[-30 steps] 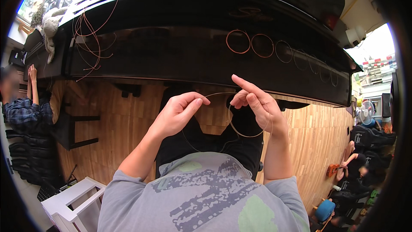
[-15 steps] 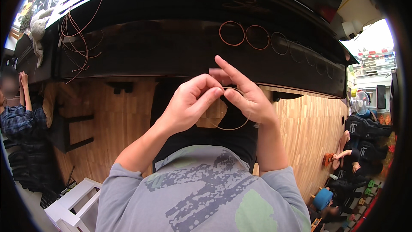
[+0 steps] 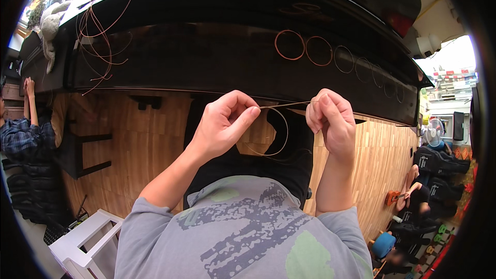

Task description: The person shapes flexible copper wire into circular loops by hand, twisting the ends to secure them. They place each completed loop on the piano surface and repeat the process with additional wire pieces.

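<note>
My left hand (image 3: 226,124) pinches a thin, pale gold guitar string (image 3: 287,132) between thumb and fingers. Below and to the right of those fingertips the string hangs in a round loop above my lap. One length runs almost straight from the left fingertips to my right hand (image 3: 333,121), whose closed thumb and fingers grip its end. Beyond my hands, on a glossy black surface, a row of coiled strings begins with an orange-copper coil (image 3: 275,46) and another copper coil (image 3: 307,53). Several fainter silvery coils (image 3: 335,61) continue to the right.
Loose copper-coloured strings (image 3: 110,54) lie tangled on the far left of the black surface (image 3: 196,62), near a grey plush toy (image 3: 50,28). A white stool (image 3: 77,240) stands at lower left. Other people sit at both sides; one at right holds a small orange guitar (image 3: 392,197).
My right hand has moved right, away from the left, drawing a length of string out between them. Its spread fingers have closed. My left hand keeps its pinch.
</note>
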Motion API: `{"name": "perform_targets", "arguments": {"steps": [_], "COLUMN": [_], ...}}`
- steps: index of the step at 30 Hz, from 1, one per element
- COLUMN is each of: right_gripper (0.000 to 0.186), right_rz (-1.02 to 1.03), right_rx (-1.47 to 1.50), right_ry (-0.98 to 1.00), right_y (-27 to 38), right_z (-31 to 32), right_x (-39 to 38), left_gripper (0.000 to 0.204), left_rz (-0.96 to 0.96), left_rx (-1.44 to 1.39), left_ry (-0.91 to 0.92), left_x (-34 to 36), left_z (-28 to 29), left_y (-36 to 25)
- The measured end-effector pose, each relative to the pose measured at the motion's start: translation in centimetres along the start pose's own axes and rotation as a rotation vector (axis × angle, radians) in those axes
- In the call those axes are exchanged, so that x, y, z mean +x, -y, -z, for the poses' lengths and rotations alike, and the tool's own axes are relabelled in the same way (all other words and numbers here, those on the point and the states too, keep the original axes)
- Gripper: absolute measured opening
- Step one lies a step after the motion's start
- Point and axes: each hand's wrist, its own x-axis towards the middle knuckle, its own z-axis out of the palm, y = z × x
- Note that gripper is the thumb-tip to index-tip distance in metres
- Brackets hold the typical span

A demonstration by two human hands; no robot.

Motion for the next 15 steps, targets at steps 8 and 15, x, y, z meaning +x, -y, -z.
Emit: {"name": "perform_targets", "arguments": {"steps": [8,15], "right_gripper": [0.035,0.034], "right_rz": [0.178,0.241], "right_rx": [0.127,0.119], "right_ry": [-0.162,-0.278], "right_y": [0.0,-0.2], "right_z": [-0.8,-0.6], "right_x": [1.5,1.9], "left_gripper": [0.024,0.03], "left_rz": [-0.006,-0.013], "left_rx": [-0.001,0.029], "left_ry": [0.008,0.0], "left_x": [-1.4,-1.8], "left_z": [0.8,1.0], "left_y": [0.6,0.5]}}
